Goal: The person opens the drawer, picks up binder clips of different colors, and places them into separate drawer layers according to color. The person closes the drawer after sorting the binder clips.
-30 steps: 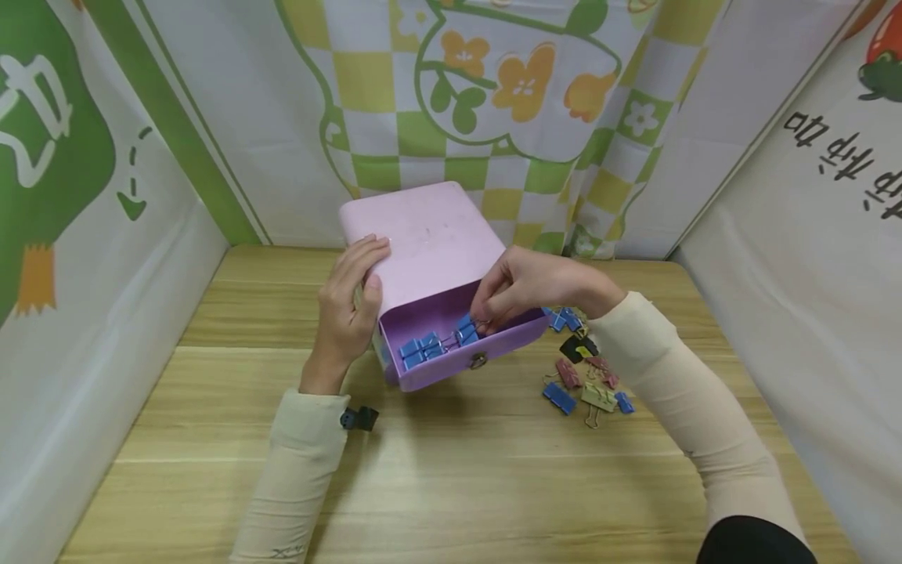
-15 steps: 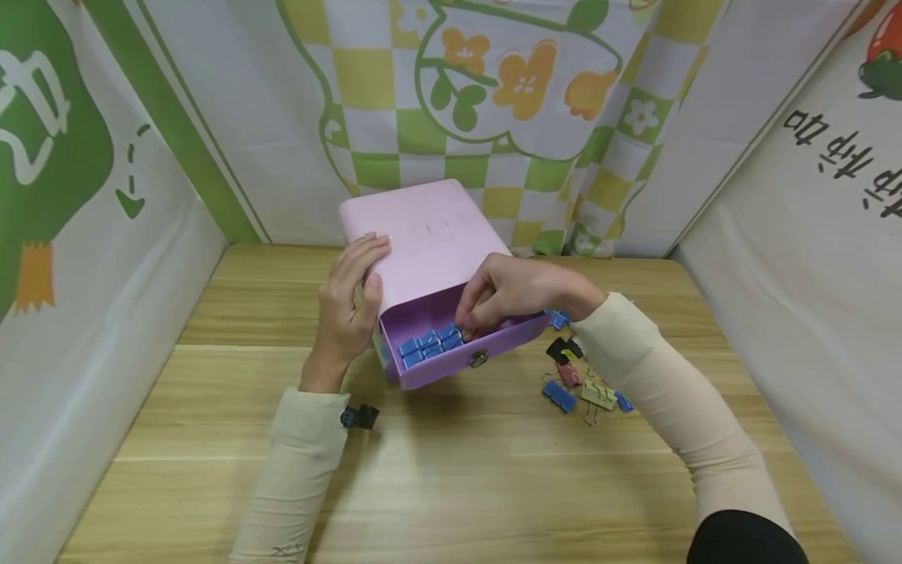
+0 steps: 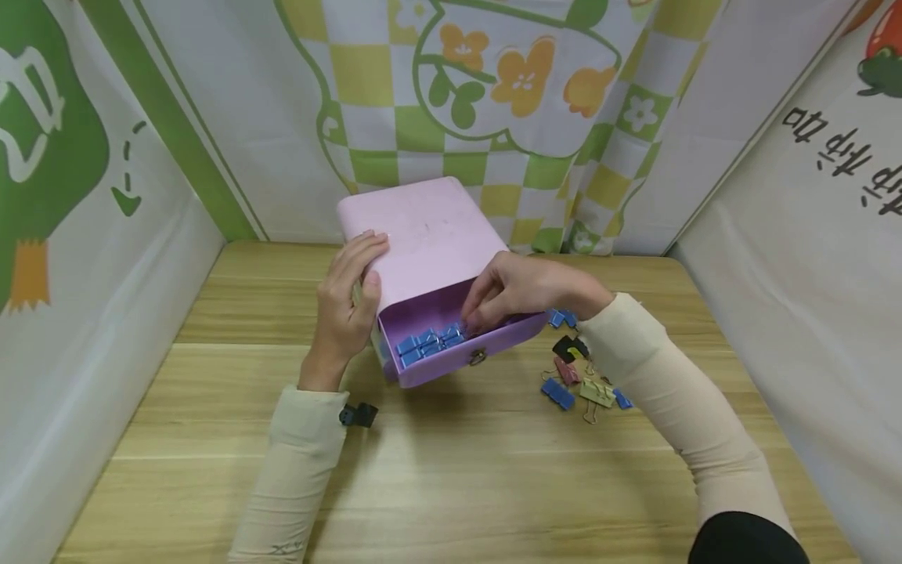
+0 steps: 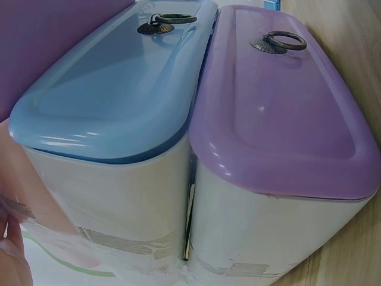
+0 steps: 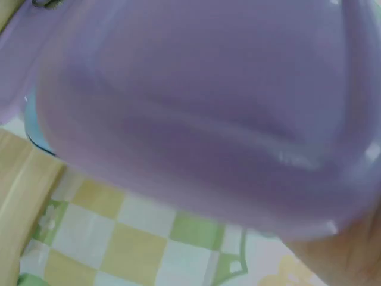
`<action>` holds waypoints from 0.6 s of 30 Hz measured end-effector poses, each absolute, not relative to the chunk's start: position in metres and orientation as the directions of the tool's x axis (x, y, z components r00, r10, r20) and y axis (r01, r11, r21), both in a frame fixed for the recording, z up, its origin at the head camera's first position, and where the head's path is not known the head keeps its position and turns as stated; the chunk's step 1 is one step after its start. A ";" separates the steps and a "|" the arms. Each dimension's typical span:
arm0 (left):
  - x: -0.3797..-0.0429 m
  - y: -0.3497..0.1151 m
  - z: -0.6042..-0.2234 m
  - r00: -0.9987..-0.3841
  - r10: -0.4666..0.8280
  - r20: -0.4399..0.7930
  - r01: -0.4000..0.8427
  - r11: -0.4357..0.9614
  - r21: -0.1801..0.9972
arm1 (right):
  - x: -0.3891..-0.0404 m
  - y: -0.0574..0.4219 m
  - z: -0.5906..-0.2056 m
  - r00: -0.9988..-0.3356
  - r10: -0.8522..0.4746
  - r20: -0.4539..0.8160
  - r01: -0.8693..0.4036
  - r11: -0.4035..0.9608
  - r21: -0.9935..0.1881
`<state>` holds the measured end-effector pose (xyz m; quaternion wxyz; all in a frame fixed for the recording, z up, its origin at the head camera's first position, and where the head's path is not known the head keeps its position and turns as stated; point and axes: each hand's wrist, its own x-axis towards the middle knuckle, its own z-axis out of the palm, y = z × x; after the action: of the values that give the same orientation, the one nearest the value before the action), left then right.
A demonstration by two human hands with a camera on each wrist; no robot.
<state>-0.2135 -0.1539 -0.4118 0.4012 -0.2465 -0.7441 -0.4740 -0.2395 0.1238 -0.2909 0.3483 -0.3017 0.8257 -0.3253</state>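
A pink-topped box of drawers [image 3: 430, 235] stands askew at the back of the table, its purple top drawer [image 3: 507, 342] pulled out. My left hand [image 3: 345, 305] rests on the box's left side, fingers lying over the top edge. Inside the drawer, several blue binder clips [image 3: 417, 347] sit in a row at the left front. My right hand [image 3: 510, 290] reaches in from the right, finger and thumb pinching at the right end of the rightmost blue binder clip [image 3: 451, 335]. The drawer front hides these fingers from the right wrist view.
Right of the box lie loose binder clips: blue [image 3: 558, 393], yellow-green [image 3: 597, 393], red [image 3: 567, 371] and black [image 3: 568, 347], partly behind my right sleeve. In the left wrist view, a blue drawer [image 4: 119, 83] and a purple drawer [image 4: 292, 107] with ring pulls are closed.
My right hand brought the rightmost blue binder clip left against the others in the drawer, then drew back slightly right. My left hand stayed on the box.
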 end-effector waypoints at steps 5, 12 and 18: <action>-0.213 -0.154 -0.412 -0.556 -0.010 0.831 0.747 0.433 0.505 | -0.239 0.139 -0.277 -0.611 -0.718 -0.333 -0.265 0.582 -0.769; -0.213 -0.154 -0.411 -0.553 -0.009 0.833 0.750 0.430 0.503 | -0.237 0.173 -0.258 -0.701 -0.656 -0.280 -0.241 0.587 -0.773; -0.213 -0.153 -0.412 -0.552 -0.013 0.833 0.751 0.425 0.505 | -0.231 0.204 -0.250 -0.761 -0.584 -0.282 -0.190 0.617 -0.764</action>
<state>-0.2132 -0.1526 -0.4120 0.4025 -0.2486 -0.7420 -0.4750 -0.2308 0.2039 -0.2496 0.2622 -0.2250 0.8601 -0.3753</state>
